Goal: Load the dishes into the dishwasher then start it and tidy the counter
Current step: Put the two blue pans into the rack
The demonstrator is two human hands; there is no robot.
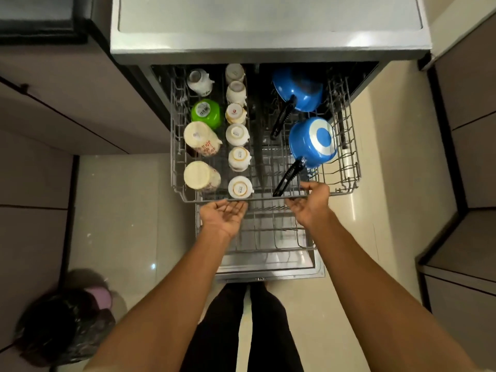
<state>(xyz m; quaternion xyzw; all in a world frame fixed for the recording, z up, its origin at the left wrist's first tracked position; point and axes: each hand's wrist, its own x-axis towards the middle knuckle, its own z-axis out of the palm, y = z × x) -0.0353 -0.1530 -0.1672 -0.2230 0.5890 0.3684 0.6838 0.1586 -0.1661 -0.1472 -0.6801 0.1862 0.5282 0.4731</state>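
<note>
Upper rack (346,191): pulled out at the centre of the frame and well filled, which suggests the loading step is largely done.
Cups (239,187): a column of six small white ones stands upside down, running from the middle of the frame toward the top.
Left column: a white jug (200,82), a green bowl (206,113) and two cream tumblers (201,175) lie just left of the cups.
Blue saucepans (312,142): two of them sit inverted at centre right, their black handles pointing toward the lower edge of the frame.
Lower rack (268,237): visible beneath the upper one and looks bare where it shows; most of it is covered.
Left hand (225,214): palm up, fingers relaxed and spread, at or just under the front rail of the upper rack; contact cannot be confirmed.
Right hand (311,201): thumb over the front rail, fingers below it, apparently gripping the rail.
Judged step: sliding the upper rack in appears to be next.
Left to do: shut the dishwasher door (268,269), start the machine, tidy the counter.
Hidden: the controls and any counter dishes are out of view; the rear of the tub is dark.
Blurred: a dark bag-lined bin (64,323) at lower left, contents unclear.
</note>
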